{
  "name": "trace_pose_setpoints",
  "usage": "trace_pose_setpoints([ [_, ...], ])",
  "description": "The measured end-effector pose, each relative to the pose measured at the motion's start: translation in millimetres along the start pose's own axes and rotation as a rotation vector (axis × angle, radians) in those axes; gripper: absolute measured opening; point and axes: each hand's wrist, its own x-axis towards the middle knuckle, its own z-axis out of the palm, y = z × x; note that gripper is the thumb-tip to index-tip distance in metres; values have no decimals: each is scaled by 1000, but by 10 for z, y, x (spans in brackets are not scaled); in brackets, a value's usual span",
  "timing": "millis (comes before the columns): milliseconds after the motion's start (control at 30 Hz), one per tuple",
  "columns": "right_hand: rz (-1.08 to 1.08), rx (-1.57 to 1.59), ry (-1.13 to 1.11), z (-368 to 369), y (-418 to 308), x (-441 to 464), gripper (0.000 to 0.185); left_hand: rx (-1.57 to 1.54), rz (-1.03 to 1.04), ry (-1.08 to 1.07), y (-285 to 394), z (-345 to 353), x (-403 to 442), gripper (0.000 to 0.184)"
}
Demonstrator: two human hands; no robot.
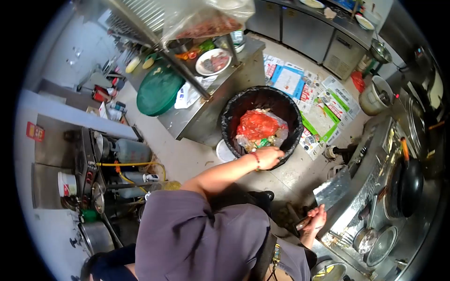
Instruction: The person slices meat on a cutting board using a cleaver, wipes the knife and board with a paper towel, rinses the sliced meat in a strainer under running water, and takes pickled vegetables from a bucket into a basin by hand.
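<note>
My left hand (269, 158), with a red bracelet at the wrist, reaches over the near rim of a large black-lined trash bin (228, 103). Its fingers point down and mostly hide from view, so whether they grip anything does not show. Inside the bin lie a red plastic bag (257, 124), clear plastic and food scraps. Lower right, my right hand (315, 219) is closed around the handle of a cleaver (333, 188). The broad metal blade points up and away, beside the edge of the stove counter (375, 145).
A steel table (199, 114) behind the bin carries a green round board (160, 86) and a white plate of meat (213, 62). Flattened cardboard (323, 105) covers the floor. A black wok (410, 187) sits at right; gas cylinders (132, 151) stand at left.
</note>
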Motion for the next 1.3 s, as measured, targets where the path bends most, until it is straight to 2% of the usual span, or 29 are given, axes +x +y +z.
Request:
trace_pose_setpoints([
  [133,103,-156,-111,456,529,-273,24,-7,-139,243,-718,-532,-923,26],
  [200,130,-244,-180,669,776,-356,23,-58,-233,420,-1079,-813,-1393,24],
  [267,188,-291,-245,949,982,-520,21,18,-296,652,-1598,-1031,-1810,21],
  [333,192,-401,-319,1243,1186,-742,20,-188,-491,745,-2035,-1314,-2173,18],
  [367,182,-499,-297,1375,1290,-865,18,-238,-487,795,-2295,-1406,-2289,17],
  [467,163,-654,-449,1834,1653,-1304,14,-288,-509,850,-2946,-1737,-2583,17],
  [500,186,-660,-440,2120,1729,-1557,15,-230,-522,789,-3120,-1886,-2689,17],
  [533,170,-737,-553,2266,1865,-1669,16,-255,-531,780,-3282,-1988,-2815,17],
  [600,198,-865,-668,2820,2081,-1989,17,-358,-447,902,-3646,-2146,-3023,20],
  [667,91,-1064,-799,3458,2394,-2196,20,-393,-419,942,-4114,-2231,-3323,21],
  [733,-37,-1189,-941,4193,2635,-2418,25,-472,-491,1005,-4444,-2315,-3648,22],
  [800,-29,-1124,-937,4621,3101,-2381,20,-420,-548,1013,-4666,-2357,-4023,23],
  [867,-64,-972,-814,4981,3535,-2406,18,-361,-591,1039,-4933,-2444,-4266,25],
  [933,-23,-764,-742,5247,3871,-2379,18,-379,-733,1122,-5209,-2511,-4469,30],
  [967,-40,-724,-703,5351,3980,-2374,19,-428,-839,1085,-5289,-2599,-4540,34],
  [1100,-149,-747,-668,5579,4070,-2310,26,-505,-907,1130,-5945,-2638,-4610,43],
  [1167,-125,-710,-655,5625,4086,-2266,27,-688,-866,1158,-6024,-2648,-4510,53],
  [1200,-111,-697,-663,5640,4079,-2244,28,-685,-878,1194,-6001,-2603,-4463,53],
  [1267,-122,-702,-687,5610,4174,-2100,28,-1068,-816,1316,-5957,-2634,-4292,62],
  [1300,-133,-684,-686,5597,4202,-2090,28,-1049,-816,1358,-5881,-2672,-4249,62],
])
